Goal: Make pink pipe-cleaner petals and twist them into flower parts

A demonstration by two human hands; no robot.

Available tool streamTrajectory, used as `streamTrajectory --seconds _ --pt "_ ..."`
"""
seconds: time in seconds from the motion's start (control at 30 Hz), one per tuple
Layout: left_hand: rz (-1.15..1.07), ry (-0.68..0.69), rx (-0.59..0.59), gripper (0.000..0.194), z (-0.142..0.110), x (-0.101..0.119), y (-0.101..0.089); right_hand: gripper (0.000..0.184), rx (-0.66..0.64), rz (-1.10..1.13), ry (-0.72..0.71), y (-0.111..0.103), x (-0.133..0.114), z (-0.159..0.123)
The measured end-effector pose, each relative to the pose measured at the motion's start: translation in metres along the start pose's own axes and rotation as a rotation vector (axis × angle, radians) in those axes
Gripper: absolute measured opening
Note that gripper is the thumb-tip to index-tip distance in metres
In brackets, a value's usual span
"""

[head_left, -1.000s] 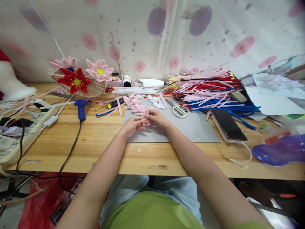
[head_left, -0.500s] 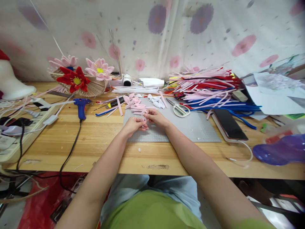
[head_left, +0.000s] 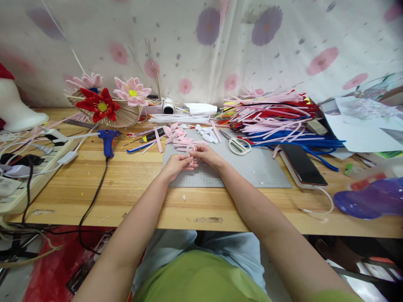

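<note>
Over the left half of the grey mat (head_left: 264,173), the left hand (head_left: 176,166) and right hand (head_left: 207,155) come together on one pink loop (head_left: 190,149). Both pinch it between thumb and fingers: left at the lower part, right along its right side. Whether the fingertips touch each other cannot be told.

Handling (judged): very light, fuzzy and soft on the surface, probably with a thin wire core, so it should bend easily and keep its shape. Little risk of slipping or breaking; a hard squeeze could flatten the pile or kink the curve. Best grip: a light fingertip pinch near the ends, leaving the rounded top untouched.

Count:
- loop in the hands: 1
- scissors (head_left: 239,147), lying on the mat right of the hands: 1 pair
- glue gun (head_left: 107,141), on the table (head_left: 132,205) to the left: 1
- knife (head_left: 153,134): 1
- phone (head_left: 304,164): 1
- flowers: 3, being 1 red flower (head_left: 102,105) and 2 pink flowers (head_left: 132,93)
- pink petals (head_left: 175,133), white petals (head_left: 207,135), short strips (head_left: 181,143) just beyond the hands: several of each, overlapping, exact numbers unclear
- stems (head_left: 270,110) in the heap: too many to count
</note>
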State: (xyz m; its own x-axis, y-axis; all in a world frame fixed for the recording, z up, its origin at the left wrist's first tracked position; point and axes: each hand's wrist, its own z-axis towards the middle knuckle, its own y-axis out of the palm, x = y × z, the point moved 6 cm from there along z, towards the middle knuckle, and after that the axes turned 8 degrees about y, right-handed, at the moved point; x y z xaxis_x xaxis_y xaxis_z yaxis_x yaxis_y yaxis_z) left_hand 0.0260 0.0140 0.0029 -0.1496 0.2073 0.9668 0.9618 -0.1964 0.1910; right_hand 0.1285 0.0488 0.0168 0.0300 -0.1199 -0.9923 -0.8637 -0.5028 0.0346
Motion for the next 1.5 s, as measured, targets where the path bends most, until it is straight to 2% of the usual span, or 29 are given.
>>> streamTrajectory --seconds 0.27,0.47,0.63,0.8,0.93,1.07,1.2,1.37,1.5 --pt "0.046 -0.021 0.006 0.011 0.000 -0.002 0.000 0.037 -0.026 0.016 0.024 0.003 0.009 0.004" --pt "0.081 -0.025 0.024 0.009 0.003 -0.006 0.001 0.041 0.024 -0.010 0.027 -0.001 0.022 0.013" --pt "0.105 -0.025 0.034 0.003 0.005 -0.007 0.001 0.037 0.043 -0.121 0.006 0.002 0.017 0.011" --pt "0.139 -0.015 0.041 0.003 0.009 -0.011 0.000 0.029 -0.018 -0.218 -0.042 0.009 0.011 0.008" --pt "0.115 0.016 0.042 0.005 0.009 -0.009 -0.002 0.026 0.101 -0.235 -0.078 0.003 0.008 0.008" --pt "0.018 0.016 0.013 0.014 0.005 -0.003 -0.002 0.024 0.218 -0.237 -0.133 -0.006 0.003 0.008" --pt "0.010 -0.002 0.013 0.016 0.002 -0.002 -0.001 0.022 0.246 -0.253 -0.148 -0.010 0.001 0.007" --pt "0.030 -0.006 0.028 0.018 0.003 -0.004 0.000 0.023 0.195 -0.232 -0.132 -0.002 0.002 0.007" --pt "0.026 -0.003 0.013 0.019 0.003 -0.004 0.001 0.021 0.231 -0.303 -0.152 -0.002 0.002 0.007"
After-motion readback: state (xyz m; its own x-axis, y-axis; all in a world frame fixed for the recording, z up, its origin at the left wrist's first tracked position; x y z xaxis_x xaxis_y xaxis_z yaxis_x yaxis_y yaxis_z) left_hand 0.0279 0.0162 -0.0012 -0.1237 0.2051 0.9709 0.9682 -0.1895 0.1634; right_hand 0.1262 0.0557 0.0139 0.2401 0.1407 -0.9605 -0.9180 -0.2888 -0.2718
